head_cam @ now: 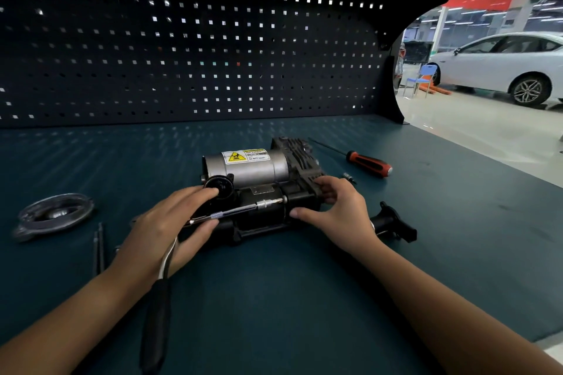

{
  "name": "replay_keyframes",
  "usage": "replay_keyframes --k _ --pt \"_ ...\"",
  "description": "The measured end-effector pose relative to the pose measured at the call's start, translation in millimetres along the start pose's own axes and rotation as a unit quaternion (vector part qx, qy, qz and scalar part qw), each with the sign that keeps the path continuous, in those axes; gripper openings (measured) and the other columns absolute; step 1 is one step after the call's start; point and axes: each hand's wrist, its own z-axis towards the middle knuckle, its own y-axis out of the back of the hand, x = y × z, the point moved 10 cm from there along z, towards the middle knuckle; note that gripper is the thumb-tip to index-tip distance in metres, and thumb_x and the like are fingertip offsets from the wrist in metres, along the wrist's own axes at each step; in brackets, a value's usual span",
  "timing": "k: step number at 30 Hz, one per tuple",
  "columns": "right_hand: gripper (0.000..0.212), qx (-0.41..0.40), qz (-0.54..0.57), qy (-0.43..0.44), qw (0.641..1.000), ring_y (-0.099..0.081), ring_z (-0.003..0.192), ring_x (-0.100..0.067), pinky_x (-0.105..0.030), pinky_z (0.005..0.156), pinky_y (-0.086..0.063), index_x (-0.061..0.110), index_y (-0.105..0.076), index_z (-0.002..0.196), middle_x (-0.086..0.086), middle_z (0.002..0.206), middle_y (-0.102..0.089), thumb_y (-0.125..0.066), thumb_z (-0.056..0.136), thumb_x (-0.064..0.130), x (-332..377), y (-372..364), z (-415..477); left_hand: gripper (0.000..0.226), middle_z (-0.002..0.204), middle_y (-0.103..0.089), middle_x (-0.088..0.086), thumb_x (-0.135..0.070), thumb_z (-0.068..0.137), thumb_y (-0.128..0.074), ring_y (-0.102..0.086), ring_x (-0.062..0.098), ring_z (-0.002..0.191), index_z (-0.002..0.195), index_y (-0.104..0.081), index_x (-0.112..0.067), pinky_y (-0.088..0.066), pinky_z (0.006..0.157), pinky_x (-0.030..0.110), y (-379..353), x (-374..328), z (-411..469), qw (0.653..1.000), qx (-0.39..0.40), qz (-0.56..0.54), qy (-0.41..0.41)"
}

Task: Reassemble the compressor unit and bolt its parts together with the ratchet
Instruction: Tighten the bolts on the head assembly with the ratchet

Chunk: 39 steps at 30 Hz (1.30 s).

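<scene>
My left grip (164,222) is pinching the ratchet (231,210) against the compressor (253,170); my right grip (338,207) is clasping its 3 o'clock end

Silver-and-black compressor (262,179) (yellow label (234,157))

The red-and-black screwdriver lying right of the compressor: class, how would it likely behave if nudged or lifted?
The screwdriver has a rounded handle and thin shaft, so it would probably roll on the flat bench. It looks rigid, not floppy. Its two-tone grip likely resists slipping.
</scene>
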Motion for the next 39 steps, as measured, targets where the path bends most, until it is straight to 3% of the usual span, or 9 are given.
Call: replay_keyframes --k 11,14,16,18,20,25,31,35,39 --pt "0.07 0.04 -0.061 0.013 0.997 -0.039 0.108 -0.008 -0.011 0.087 -0.026 0.017 -0.044 0.13 0.005 0.11 -0.038 -0.076 0.071 0.033 22 -1 -7 0.046 0.117 -0.052 -0.012 -0.051 0.092 -0.041 -0.05 -0.001 0.106 0.124 -0.051 -0.02 -0.037 0.09 0.011 -2 5 0 1.0 0.011 -0.028 -0.005" --pt "0.03 -0.068 -0.05 0.054 0.995 -0.047 0.089 -0.011 -0.018 0.072 -0.03 0.016 -0.053 0.098 0.005 0.094 -0.044 -0.07 0.075 0.024 46 22 -16 0.046 0.117 -0.054 -0.01 -0.049 0.09 -0.044 -0.05 -0.001 0.106 0.125 -0.05 -0.02 -0.035 0.092 0.006 -4 8 0 0.999 0.016 -0.03 -0.001" --pt "0.016 -0.064 -0.003 0.055 0.996 -0.047 0.064 -0.008 -0.022 0.059 -0.032 0.013 -0.055 0.072 0.004 0.069 -0.05 -0.066 0.08 0.021 56 15 -25 0.045 0.117 -0.056 -0.008 -0.045 0.089 -0.046 -0.05 -0.001 0.106 0.125 -0.05 -0.019 -0.033 0.093 0.005 -3 9 0 1.0 0.016 -0.027 -0.001" --pt "0.038 0.076 0.091 -0.042 0.992 -0.043 0.046 -0.005 -0.021 0.048 -0.034 0.008 -0.055 0.059 0.006 0.047 -0.047 -0.057 0.089 0.031 53 -27 -37 0.046 0.118 -0.054 -0.01 -0.044 0.089 -0.046 -0.05 -0.002 0.106 0.126 -0.05 -0.018 -0.033 0.093 0.004 -3 7 0 1.0 0.015 -0.027 -0.005" --pt "0.047 0.212 0.203 -0.178 0.939 -0.046 0.035 -0.007 -0.017 0.037 -0.034 0.01 -0.056 0.061 0.006 0.039 -0.05 -0.045 0.095 0.039 49 -72 -55 0.045 0.116 -0.055 -0.009 -0.04 0.087 -0.048 -0.052 0.0 0.104 0.126 -0.051 -0.017 -0.035 0.092 0.006 -2 6 0 1.0 0.009 -0.023 -0.008" --pt "0.051 0.213 0.363 -0.332 0.844 -0.047 0.031 -0.007 -0.01 0.035 -0.033 0.006 -0.06 0.07 0.002 0.041 -0.057 -0.04 0.097 0.044 51 -100 -54 0.047 0.108 -0.062 -0.001 -0.04 0.085 -0.047 -0.059 0.01 0.092 0.125 -0.055 -0.014 -0.049 0.079 0.024 2 6 -1 1.0 0.002 0.011 0.004" --pt "0.046 0.14 0.331 -0.269 0.894 -0.046 0.029 -0.009 -0.012 0.033 -0.03 0.007 -0.053 0.064 0.004 0.036 -0.051 -0.043 0.097 0.038 50 -86 -37 0.052 0.077 -0.054 0.005 -0.047 0.095 -0.032 -0.056 0.021 0.052 0.112 -0.06 -0.007 -0.046 0.041 0.028 16 -12 6 0.991 -0.006 0.126 -0.053" --pt "0.04 0.143 0.306 -0.237 0.911 -0.047 0.03 -0.01 -0.012 0.033 -0.03 0.008 -0.05 0.064 0.003 0.037 -0.052 -0.042 0.098 0.029 55 -80 -29 0.044 0.073 -0.066 0.007 -0.048 0.097 -0.024 -0.063 0.022 0.05 0.11 -0.049 -0.014 -0.046 0.038 0.028 21 -25 10 0.988 -0.002 0.129 -0.083" --pt "0.045 0.142 0.262 -0.222 0.928 -0.046 0.027 -0.011 -0.013 0.031 -0.028 0.008 -0.051 0.061 0.002 0.035 -0.05 -0.047 0.095 0.038 57 -77 -27 0.04 0.071 -0.066 0.007 -0.046 0.098 -0.028 -0.063 0.019 0.05 0.108 -0.048 -0.013 -0.046 0.04 0.025 21 -32 10 0.986 0.002 0.124 -0.116"
